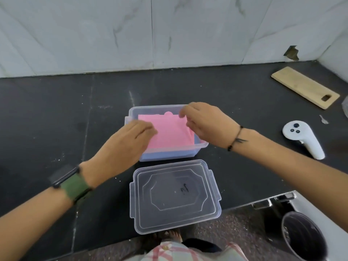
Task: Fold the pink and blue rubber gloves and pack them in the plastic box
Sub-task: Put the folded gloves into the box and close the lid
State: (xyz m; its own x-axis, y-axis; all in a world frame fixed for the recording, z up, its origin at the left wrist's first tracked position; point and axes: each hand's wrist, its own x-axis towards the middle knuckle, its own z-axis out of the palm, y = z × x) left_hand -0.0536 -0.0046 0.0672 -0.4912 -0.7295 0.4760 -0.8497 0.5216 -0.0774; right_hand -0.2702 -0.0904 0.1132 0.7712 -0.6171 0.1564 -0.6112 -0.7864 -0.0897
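Observation:
The clear plastic box [153, 109] stands mid-counter. Inside it lies the folded pink glove [169, 132], on top of the blue glove [165, 154], which shows through the near wall. My left hand [122, 142] rests on the pink glove's left edge, fingers curled over it. At the glove's far right corner my right hand [203, 120] pinches the pink rubber between its fingertips. The box's clear lid [175, 194] lies flat just in front of the box, overhanging the counter's near edge.
A wooden cutting board [305, 87] lies at the back right. A white controller [303, 139] and a small key [323, 119] lie on the black counter [56, 113] to the right. A dark bin [305, 236] stands on the floor at lower right. A tiled wall backs the counter.

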